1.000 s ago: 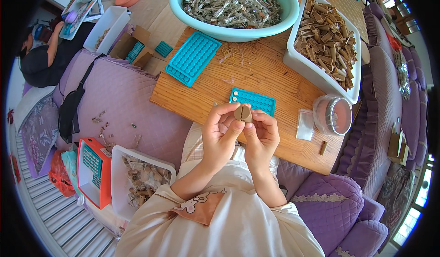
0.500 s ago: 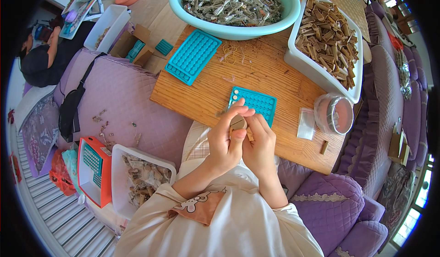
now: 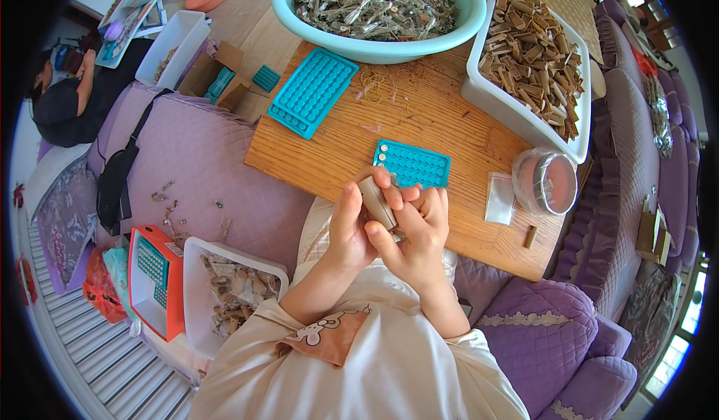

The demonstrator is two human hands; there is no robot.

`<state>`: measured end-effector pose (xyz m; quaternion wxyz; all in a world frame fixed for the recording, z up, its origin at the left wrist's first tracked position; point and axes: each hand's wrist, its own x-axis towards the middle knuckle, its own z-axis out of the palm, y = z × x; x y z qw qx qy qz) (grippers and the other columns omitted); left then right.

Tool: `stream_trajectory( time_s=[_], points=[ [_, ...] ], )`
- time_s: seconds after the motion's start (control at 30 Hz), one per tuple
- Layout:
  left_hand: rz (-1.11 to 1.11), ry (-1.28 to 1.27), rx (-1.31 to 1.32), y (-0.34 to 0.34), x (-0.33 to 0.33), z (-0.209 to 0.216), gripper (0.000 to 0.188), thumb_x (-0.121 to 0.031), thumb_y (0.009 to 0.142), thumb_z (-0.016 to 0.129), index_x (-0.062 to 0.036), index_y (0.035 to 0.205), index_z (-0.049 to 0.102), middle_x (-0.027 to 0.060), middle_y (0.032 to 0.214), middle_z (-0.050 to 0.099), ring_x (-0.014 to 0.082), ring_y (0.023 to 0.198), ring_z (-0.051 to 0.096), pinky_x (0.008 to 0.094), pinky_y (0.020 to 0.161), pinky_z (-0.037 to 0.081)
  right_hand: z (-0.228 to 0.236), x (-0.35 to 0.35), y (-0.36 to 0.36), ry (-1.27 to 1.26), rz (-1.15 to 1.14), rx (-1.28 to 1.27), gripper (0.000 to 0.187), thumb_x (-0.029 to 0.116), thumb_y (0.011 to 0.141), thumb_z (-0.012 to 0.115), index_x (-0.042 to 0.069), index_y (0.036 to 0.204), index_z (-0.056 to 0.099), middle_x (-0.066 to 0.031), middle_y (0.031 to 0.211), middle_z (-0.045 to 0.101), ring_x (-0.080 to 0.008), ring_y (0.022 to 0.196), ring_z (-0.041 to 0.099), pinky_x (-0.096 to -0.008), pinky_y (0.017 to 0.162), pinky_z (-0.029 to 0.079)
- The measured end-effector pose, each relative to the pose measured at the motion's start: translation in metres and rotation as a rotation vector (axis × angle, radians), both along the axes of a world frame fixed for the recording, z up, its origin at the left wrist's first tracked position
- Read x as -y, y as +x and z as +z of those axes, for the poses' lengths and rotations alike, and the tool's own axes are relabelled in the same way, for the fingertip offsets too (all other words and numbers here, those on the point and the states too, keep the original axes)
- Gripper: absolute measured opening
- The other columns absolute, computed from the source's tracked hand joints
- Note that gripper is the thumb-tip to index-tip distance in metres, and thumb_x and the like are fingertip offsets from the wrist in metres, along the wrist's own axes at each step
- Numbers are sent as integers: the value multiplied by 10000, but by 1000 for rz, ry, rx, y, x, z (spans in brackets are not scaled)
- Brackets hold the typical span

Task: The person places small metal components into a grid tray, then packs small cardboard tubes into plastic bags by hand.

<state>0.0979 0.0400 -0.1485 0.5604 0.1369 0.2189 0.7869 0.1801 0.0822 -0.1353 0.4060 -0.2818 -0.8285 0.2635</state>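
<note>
My left hand and my right hand meet over my lap at the near edge of a wooden board. Between their fingers they grip a small brown block, held tilted. Just beyond the fingertips a small teal perforated tray lies on the board, with a few pale pieces in its left holes.
A larger teal tray lies further left. A mint basin of tangled scraps and a white tub of brown blocks stand at the back. A clear round jar, a small plastic bag, a white bin and another person are around.
Both hands dropped slightly toward my lap half a second ago, then came back up. The brown block now shows more fully between the fingers, tilted.
</note>
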Motion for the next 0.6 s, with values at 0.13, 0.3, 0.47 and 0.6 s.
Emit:
stream_trajectory(
  time_s=[0.13, 0.3, 0.47, 0.6],
  points=[
    [-45, 84, 132, 4, 0, -4, 348, -429, 885, 314, -96, 895, 416, 5, 705, 467, 154, 880, 516, 330, 933, 339, -5, 5, -6, 84, -94, -80, 219, 208, 565, 681, 64, 633, 531, -49, 663, 372, -199, 618, 347, -325, 573, 289],
    [-93, 126, 263, 4, 1, -6, 350, -423, 887, 322, -90, 885, 430, 7, 710, 449, 152, 881, 498, 307, 906, 353, -12, 9, -9, 135, -165, -140, 205, 197, 542, 671, 81, 609, 515, -49, 675, 367, -197, 623, 336, -322, 586, 278],
    [-116, 108, 276, 4, -1, -11, 343, -413, 893, 311, -91, 893, 430, 7, 732, 450, 154, 914, 488, 298, 879, 374, -18, 8, -9, 112, -173, -154, 196, 186, 549, 670, 80, 608, 517, -50, 678, 369, -197, 626, 335, -324, 583, 276],
    [-103, 37, 278, 7, -6, -11, 346, -416, 893, 301, -91, 920, 416, 10, 737, 476, 158, 883, 502, 284, 896, 376, -19, 5, -4, 99, -187, -96, 209, 197, 608, 645, 43, 615, 505, -56, 652, 372, -209, 643, 345, -325, 573, 276]
  ],
)
